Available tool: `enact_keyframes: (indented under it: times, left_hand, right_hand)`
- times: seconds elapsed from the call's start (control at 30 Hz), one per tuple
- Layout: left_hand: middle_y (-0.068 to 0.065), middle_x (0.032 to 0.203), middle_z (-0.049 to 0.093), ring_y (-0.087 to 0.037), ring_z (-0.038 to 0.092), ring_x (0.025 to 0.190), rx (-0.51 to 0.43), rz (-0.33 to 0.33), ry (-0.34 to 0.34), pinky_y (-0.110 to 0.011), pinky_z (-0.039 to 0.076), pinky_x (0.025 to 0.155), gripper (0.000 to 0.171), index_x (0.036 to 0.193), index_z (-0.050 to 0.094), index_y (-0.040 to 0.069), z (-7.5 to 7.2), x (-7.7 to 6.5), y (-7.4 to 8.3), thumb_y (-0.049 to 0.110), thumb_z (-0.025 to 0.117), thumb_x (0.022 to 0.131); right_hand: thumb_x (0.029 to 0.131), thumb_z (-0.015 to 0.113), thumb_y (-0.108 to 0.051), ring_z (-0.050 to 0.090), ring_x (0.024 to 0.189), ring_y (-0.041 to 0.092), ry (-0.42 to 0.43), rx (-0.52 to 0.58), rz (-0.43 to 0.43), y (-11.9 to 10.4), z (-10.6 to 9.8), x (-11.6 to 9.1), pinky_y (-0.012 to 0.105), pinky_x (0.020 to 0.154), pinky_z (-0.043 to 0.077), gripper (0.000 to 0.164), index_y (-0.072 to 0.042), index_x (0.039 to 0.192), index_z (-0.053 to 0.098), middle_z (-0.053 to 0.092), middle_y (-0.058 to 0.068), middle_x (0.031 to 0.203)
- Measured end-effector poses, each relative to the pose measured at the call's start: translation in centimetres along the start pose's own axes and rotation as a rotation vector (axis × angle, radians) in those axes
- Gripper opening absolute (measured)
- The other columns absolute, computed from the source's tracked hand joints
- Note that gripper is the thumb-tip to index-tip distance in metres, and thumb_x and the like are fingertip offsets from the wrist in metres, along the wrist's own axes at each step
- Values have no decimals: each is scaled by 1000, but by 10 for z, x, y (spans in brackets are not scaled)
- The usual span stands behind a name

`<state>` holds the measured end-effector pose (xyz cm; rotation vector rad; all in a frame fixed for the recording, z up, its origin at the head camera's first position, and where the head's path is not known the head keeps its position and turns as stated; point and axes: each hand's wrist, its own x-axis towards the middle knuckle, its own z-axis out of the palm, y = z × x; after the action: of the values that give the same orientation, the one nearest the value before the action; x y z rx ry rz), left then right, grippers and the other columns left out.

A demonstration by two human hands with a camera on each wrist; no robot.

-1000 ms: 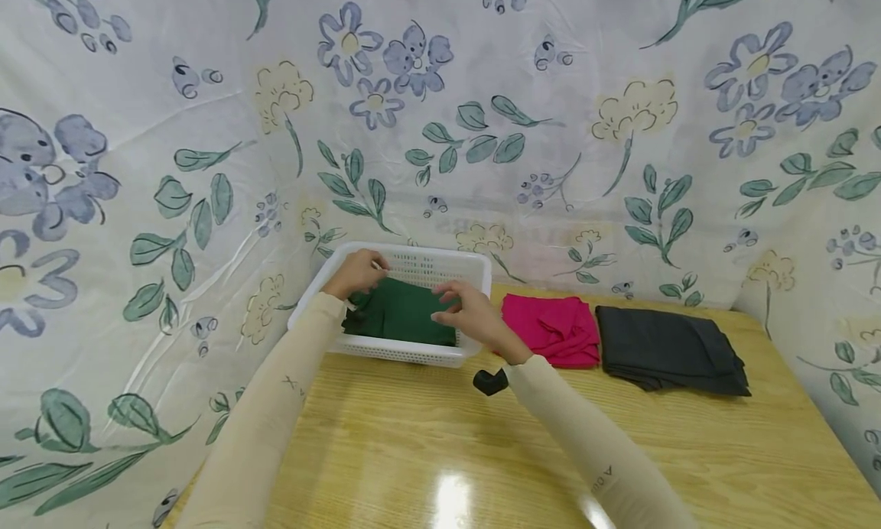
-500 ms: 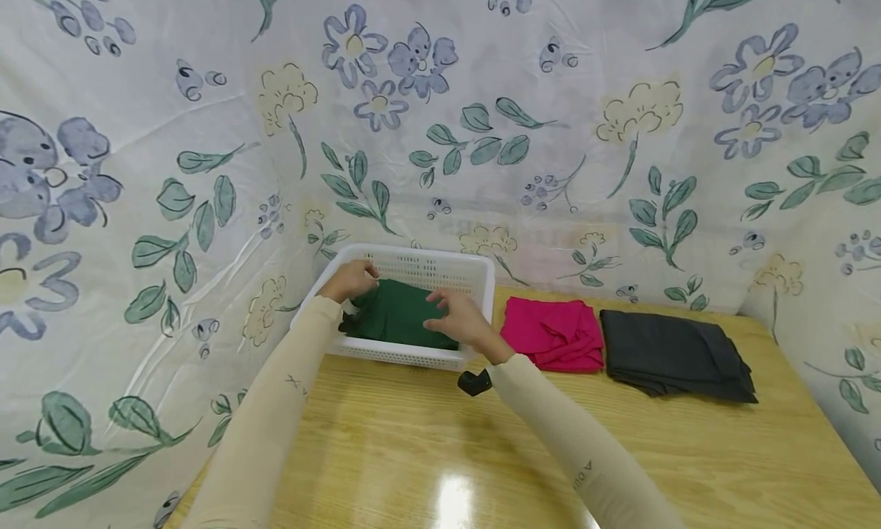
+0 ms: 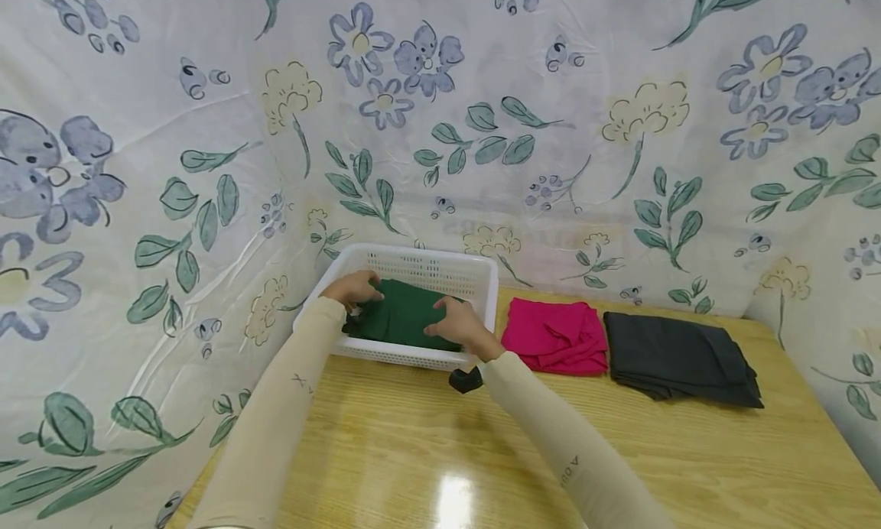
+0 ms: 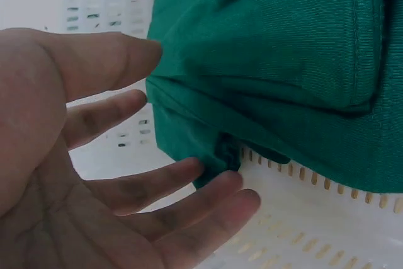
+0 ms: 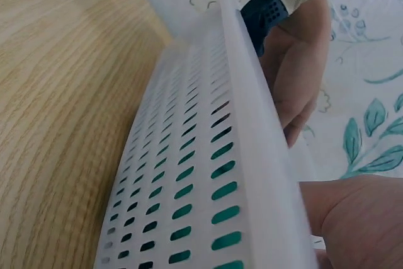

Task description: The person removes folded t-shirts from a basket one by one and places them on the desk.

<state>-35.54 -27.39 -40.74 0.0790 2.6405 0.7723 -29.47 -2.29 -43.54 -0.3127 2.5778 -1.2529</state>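
Observation:
A folded green knit cloth (image 3: 406,315) lies in a white perforated plastic basket (image 3: 406,353) in the head view. At its left end is my left hand (image 3: 352,290); the left wrist view shows that hand (image 4: 69,193) with fingers spread and thumb apart, fingertips at the edge of the green cloth (image 4: 283,48), gripping nothing. My right hand (image 3: 460,326) hovers over the cloth's right end, fingers loosely bent and apart. In the right wrist view only part of the right hand (image 5: 362,218) shows, beyond the basket wall (image 5: 252,174).
Right of the basket lie a crumpled-looking pink folded cloth (image 3: 551,334) and a dark grey folded cloth (image 3: 677,357) on the wooden table (image 3: 385,437). A floral curtain (image 3: 495,193) hangs behind and at both sides. A black wrist device (image 3: 466,381) sits by the right cuff.
My left hand has drawn back slightly toward the left and front of the basket. My right hand has shifted a little left and nearer. The green cloth stays in the basket.

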Motion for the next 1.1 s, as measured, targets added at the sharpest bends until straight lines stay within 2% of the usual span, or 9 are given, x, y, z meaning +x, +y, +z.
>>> enact_keyframes:
  times: [0.1, 0.23, 0.33, 0.43, 0.57, 0.7, 0.87, 1.0, 1.1]
  left_hand:
    - [-34, 148, 41, -38, 61, 103, 1, -5, -28, -52, 55, 89, 55, 151, 36, -7, 1, 0, 0, 18, 54, 105]
    - [-32, 144, 43, -30, 57, 89, -17, -25, -61, -47, 56, 85, 57, 152, 34, -6, 1, 2, 0, 17, 55, 105]
    - [-33, 144, 43, -32, 58, 92, -12, -30, -74, -45, 56, 83, 58, 153, 33, -5, 0, 5, -1, 18, 56, 105]
    - [-34, 147, 41, -40, 60, 104, -7, -24, -81, -45, 57, 83, 60, 154, 32, -5, -1, 9, -2, 19, 56, 105]
    - [-35, 148, 38, -43, 60, 108, -32, -30, -101, -46, 57, 83, 62, 156, 29, -4, -2, 12, -4, 18, 57, 104]
    - [-31, 145, 42, -29, 57, 86, -54, -45, -102, -37, 54, 73, 64, 158, 29, 0, -1, 15, -6, 18, 59, 104]
    - [-25, 138, 44, -19, 43, 67, -119, -71, -103, -30, 45, 63, 63, 159, 31, 5, -1, 14, -5, 16, 59, 104]
    - [-26, 148, 39, -22, 47, 78, -175, -88, -124, -33, 48, 70, 65, 161, 28, 6, 0, 10, -2, 14, 59, 105]
    - [-31, 158, 30, -38, 56, 111, -195, -102, -149, -45, 52, 92, 70, 163, 24, 8, 1, 9, 0, 14, 61, 104]
  right_hand:
    - [92, 78, -19, 46, 134, 39, -21, 49, 32, 0, 1, 0, 51, 104, 46, 56, -5, 141, 53, 46, 24, 150]
    - [94, 76, -18, 44, 137, 40, -35, 131, 78, 1, 2, 2, 53, 107, 44, 57, -2, 142, 51, 50, 21, 147]
    - [95, 75, -18, 42, 139, 41, -37, 187, 107, 2, 1, 6, 55, 108, 42, 57, -1, 144, 49, 50, 20, 147]
    - [96, 73, -19, 39, 141, 41, -51, 255, 127, 3, 1, 9, 57, 111, 39, 60, -1, 147, 46, 46, 21, 150]
    - [94, 74, -18, 34, 146, 42, -70, 403, 164, 5, -1, 12, 60, 115, 31, 72, 0, 153, 36, 36, 22, 157]
    - [92, 75, -14, 27, 149, 42, -68, 541, 193, 7, -4, 14, 58, 119, 25, 76, 1, 154, 33, 30, 23, 161]
    - [93, 74, -14, 29, 147, 38, -78, 620, 225, 10, -8, 17, 53, 119, 29, 69, 2, 152, 41, 30, 21, 162]
    - [94, 74, -14, 31, 147, 39, -89, 601, 218, 11, -9, 17, 53, 118, 30, 64, 1, 149, 46, 33, 21, 160]
    - [94, 74, -13, 35, 145, 40, -90, 543, 175, 12, -8, 17, 54, 117, 32, 57, -1, 145, 51, 40, 21, 156]
